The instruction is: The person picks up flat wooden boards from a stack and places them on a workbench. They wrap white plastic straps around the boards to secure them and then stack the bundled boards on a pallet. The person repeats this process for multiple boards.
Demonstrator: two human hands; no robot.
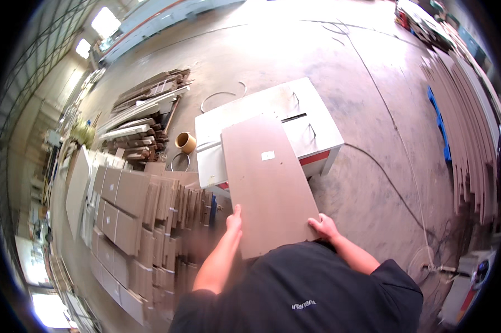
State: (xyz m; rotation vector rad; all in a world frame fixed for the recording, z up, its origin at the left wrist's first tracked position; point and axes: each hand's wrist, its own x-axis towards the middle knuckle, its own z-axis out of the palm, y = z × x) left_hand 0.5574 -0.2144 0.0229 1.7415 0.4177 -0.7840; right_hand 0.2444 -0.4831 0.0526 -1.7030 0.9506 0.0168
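A long brown board (pixel 264 188) stretches from my body out over a white machine table (pixel 311 111), its far end on the tabletop. A small white label (pixel 268 155) sits on the board's upper face. My left hand (pixel 235 221) grips the board's left edge, thumb up along the side. On the right edge, close to my body, my right hand (pixel 323 226) is closed with the thumb on top. The fingers of both hands are mostly hidden under the board. Right of the board, a dark slot (pixel 293 117) and thin metal handles show on the tabletop.
Strapped stacks of brown boards (pixel 120 194) stand close on my left. Beyond them lie a pile of wood strips (pixel 145 111) and a yellow-brown tube (pixel 185 142). Cables (pixel 381 166) cross the floor on the right. Further right, more boards (pixel 467 127) stand stacked by a blue pallet (pixel 439 125).
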